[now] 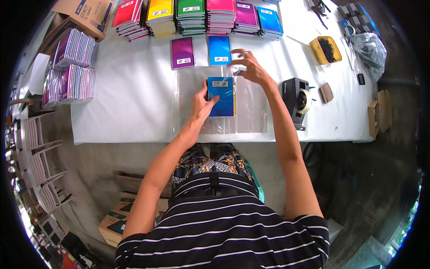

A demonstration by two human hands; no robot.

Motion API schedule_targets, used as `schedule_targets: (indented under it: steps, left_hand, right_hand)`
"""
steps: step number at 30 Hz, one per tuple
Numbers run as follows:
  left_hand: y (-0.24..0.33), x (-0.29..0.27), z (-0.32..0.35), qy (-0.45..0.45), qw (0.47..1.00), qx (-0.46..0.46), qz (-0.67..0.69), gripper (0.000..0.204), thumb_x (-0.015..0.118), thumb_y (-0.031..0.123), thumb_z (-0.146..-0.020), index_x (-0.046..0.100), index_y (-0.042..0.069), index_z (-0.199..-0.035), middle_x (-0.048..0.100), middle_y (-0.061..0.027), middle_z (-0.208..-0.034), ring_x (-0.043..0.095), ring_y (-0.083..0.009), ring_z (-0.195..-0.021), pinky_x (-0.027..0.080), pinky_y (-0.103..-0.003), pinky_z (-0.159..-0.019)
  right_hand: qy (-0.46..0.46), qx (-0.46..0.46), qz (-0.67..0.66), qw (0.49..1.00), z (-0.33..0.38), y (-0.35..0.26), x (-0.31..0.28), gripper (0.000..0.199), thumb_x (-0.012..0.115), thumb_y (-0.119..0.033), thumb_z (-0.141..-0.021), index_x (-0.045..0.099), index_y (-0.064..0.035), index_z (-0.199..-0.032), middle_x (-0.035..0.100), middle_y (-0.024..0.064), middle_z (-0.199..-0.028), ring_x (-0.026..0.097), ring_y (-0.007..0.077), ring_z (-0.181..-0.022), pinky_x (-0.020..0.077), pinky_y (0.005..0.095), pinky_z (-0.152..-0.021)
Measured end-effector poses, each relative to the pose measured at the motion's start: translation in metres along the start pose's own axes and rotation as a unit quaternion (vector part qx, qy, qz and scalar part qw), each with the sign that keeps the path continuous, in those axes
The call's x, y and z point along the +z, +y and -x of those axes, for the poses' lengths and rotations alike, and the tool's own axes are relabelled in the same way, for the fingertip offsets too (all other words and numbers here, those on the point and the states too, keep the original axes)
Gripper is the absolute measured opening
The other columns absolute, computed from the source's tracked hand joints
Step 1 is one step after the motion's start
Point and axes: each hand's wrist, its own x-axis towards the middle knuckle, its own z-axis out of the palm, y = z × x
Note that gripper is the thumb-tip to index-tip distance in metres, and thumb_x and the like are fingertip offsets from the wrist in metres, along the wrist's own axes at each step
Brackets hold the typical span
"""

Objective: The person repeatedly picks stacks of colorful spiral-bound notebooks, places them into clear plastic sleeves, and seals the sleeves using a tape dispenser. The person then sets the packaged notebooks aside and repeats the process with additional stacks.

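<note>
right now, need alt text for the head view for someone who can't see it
A person's left hand presses a blue spiral notebook inside a clear plastic bag on a white table, while the right hand holds the bag's top edge. Coloured notebook stacks line the far side.

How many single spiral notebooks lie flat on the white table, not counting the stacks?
3: a purple spiral notebook, a blue spiral notebook beside it, and another blue notebook under the left hand. Others may be hidden.

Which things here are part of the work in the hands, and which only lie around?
In use:
- left hand on blue notebook
- right hand at the clear plastic bag

Lying about:
- tape dispenser
- yellow tray
- notebook stacks
- purple notebook
- cardboard box
</note>
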Motion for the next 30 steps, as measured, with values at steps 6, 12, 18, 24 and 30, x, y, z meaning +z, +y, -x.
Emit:
schedule_targets:
  steps: [6,12,18,24,30]
  left_hand:
    - [0.004,0.001,0.004,0.006,0.999,-0.014,0.032,0.071,0.069,0.003,-0.081,0.039,0.007,-0.146,0.071,-0.0100,-0.108,0.064,-0.0134,-0.090,0.050,-0.029,-0.083]
    - [-0.003,-0.003,0.012,0.057,0.996,-0.044,0.049,0.069,0.067,0.001,-0.082,0.040,0.009,-0.146,0.071,-0.0083,-0.109,0.063,-0.0118,-0.087,0.049,-0.028,-0.080]
    - [0.000,0.005,0.008,0.068,0.996,-0.052,0.000,0.069,0.066,0.002,-0.083,0.039,0.011,-0.146,0.071,-0.0099,-0.102,0.063,-0.0143,-0.085,0.049,-0.030,-0.079]
    - [0.003,0.004,0.009,0.086,0.994,-0.028,-0.061,0.070,0.064,0.004,-0.081,0.038,0.012,-0.146,0.070,-0.0166,-0.101,0.068,-0.0281,-0.091,0.050,-0.038,-0.083]
    - [-0.010,0.007,0.002,0.085,0.993,0.005,-0.082,0.072,0.064,0.009,-0.079,0.037,0.011,-0.147,0.069,-0.0203,-0.103,0.068,-0.0297,-0.095,0.050,-0.038,-0.086]
  right_hand:
    - [0.042,-0.024,-0.123,0.991,-0.060,0.021,0.041,0.009,0.068,-0.003,-0.082,0.071,-0.0034,-0.090,0.064,0.0104,-0.110,0.058,0.0261,-0.104,0.0486,0.0395,-0.087]
    - [0.140,0.073,-0.107,0.982,0.025,-0.044,0.028,0.020,0.062,0.006,-0.080,0.067,-0.0019,-0.098,0.064,0.0143,-0.095,0.062,0.0329,-0.084,0.0496,0.0381,-0.073]
    - [0.047,0.002,-0.039,0.998,0.086,-0.098,0.039,0.029,0.061,0.010,-0.078,0.068,-0.0022,-0.104,0.063,0.0122,-0.111,0.061,0.0317,-0.099,0.0491,0.0407,-0.077]
    - [0.180,0.016,-0.079,0.980,0.045,-0.033,0.042,0.041,0.068,0.002,-0.078,0.063,-0.0038,-0.118,0.060,0.0132,-0.119,0.055,0.0343,-0.112,0.0424,0.0429,-0.097]
    - [-0.202,0.042,-0.308,0.929,-0.034,0.065,0.015,0.019,0.057,-0.003,-0.087,0.068,0.0018,-0.102,0.066,0.0080,-0.074,0.060,0.0149,-0.069,0.0494,0.0309,-0.072]
